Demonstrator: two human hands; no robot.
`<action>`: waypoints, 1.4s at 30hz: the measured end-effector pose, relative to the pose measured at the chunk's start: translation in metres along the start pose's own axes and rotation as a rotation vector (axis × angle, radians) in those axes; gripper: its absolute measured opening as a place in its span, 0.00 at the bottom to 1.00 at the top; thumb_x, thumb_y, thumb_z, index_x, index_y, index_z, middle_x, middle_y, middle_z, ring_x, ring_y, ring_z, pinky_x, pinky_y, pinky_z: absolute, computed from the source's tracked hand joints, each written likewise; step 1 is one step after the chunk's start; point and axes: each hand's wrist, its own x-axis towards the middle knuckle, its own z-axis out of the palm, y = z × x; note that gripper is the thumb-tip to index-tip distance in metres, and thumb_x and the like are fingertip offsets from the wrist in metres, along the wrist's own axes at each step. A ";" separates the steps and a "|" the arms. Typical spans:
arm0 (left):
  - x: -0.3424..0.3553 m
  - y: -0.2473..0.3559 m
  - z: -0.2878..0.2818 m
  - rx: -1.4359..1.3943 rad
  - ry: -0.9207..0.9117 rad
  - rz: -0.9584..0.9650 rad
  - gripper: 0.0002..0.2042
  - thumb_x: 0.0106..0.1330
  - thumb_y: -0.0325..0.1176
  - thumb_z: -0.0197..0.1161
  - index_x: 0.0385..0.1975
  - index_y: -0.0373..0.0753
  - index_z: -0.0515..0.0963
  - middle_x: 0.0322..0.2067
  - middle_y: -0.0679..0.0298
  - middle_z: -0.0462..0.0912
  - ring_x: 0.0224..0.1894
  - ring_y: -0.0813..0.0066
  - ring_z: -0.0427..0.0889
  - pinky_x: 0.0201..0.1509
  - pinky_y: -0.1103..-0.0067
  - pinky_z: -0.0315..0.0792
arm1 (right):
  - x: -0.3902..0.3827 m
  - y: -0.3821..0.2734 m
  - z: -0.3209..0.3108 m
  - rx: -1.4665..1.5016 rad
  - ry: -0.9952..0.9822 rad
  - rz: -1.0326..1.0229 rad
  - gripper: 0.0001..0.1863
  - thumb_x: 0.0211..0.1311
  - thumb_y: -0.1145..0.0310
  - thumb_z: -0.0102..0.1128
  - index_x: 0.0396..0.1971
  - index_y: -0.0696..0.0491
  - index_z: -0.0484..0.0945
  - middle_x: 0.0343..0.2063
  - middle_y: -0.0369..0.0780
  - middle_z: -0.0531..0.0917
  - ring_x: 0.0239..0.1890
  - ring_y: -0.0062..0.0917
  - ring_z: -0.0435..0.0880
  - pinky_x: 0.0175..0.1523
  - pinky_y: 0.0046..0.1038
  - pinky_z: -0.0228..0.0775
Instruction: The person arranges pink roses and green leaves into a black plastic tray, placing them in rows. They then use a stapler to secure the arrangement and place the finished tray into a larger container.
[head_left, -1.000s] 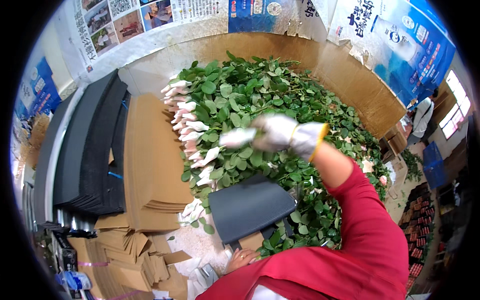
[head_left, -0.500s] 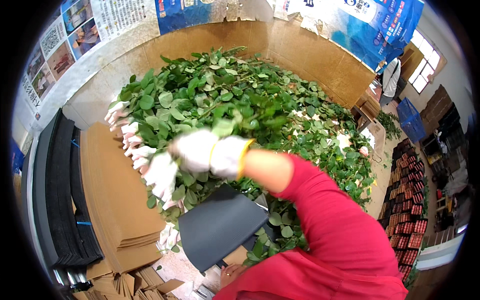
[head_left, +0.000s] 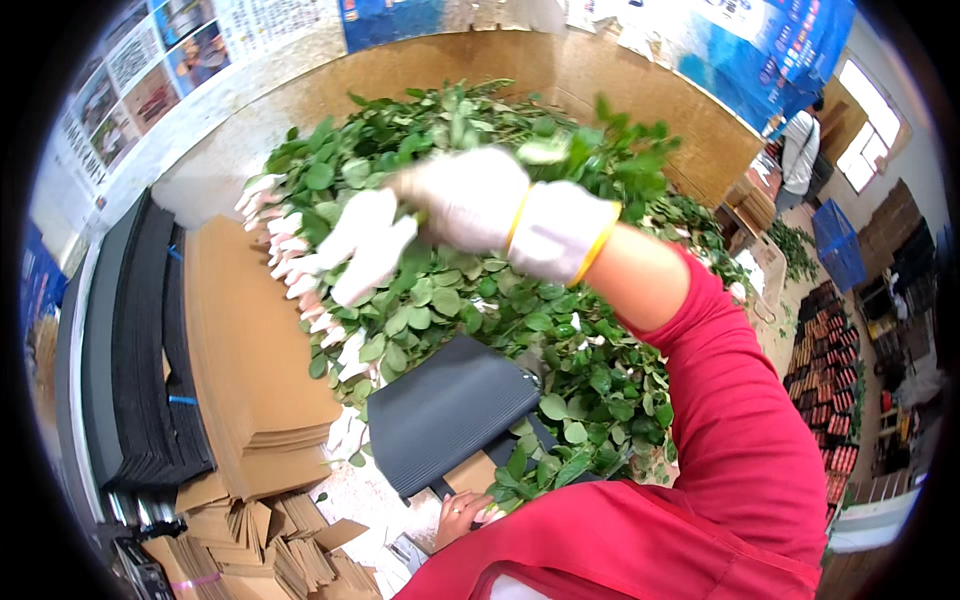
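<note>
Grasping two white-wrapped flowers (head_left: 373, 264) in the fingers of the gloved right hand (head_left: 462, 198) (blurred in mid-air), above the leafy heap (head_left: 600, 385) and right of a row of similar heads (head_left: 287, 225); resting the bare left hand (head_left: 458, 517) near a dark board (head_left: 455, 415), with no telling whether clenched or released.

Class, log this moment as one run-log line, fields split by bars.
right hand: gloved, holding white flowers over leaves | left hand: bare, beside black sheet | far left: cardboard stack
</note>
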 end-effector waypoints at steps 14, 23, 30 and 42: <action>-0.031 -0.039 0.025 0.137 -0.085 -0.008 0.19 0.61 0.42 0.60 0.54 0.52 0.78 0.50 0.65 0.77 0.59 0.63 0.72 0.67 0.51 0.55 | 0.085 -0.022 0.224 0.062 0.034 0.063 0.13 0.57 0.72 0.54 0.43 0.50 0.76 0.41 0.46 0.82 0.35 0.41 0.86 0.38 0.42 0.79; -0.012 -0.028 0.021 0.032 0.063 0.065 0.20 0.56 0.40 0.69 0.50 0.50 0.79 0.46 0.66 0.79 0.56 0.64 0.75 0.65 0.57 0.58 | 0.061 0.018 0.012 0.068 0.136 0.116 0.14 0.52 0.65 0.65 0.41 0.44 0.83 0.39 0.38 0.86 0.40 0.33 0.86 0.41 0.36 0.79; 0.001 -0.005 -0.002 -0.005 -0.042 0.010 0.19 0.59 0.40 0.66 0.52 0.50 0.78 0.47 0.67 0.79 0.56 0.65 0.76 0.66 0.57 0.58 | 0.098 -0.003 0.126 0.078 -0.156 -0.079 0.15 0.54 0.65 0.61 0.43 0.44 0.83 0.36 0.42 0.86 0.40 0.37 0.86 0.42 0.38 0.79; -0.003 -0.022 0.011 0.025 -0.043 0.037 0.21 0.58 0.42 0.66 0.52 0.50 0.78 0.47 0.67 0.79 0.56 0.64 0.75 0.66 0.57 0.58 | 0.088 0.026 -0.002 0.257 0.165 0.108 0.17 0.50 0.66 0.69 0.43 0.46 0.83 0.33 0.40 0.87 0.34 0.32 0.88 0.40 0.31 0.81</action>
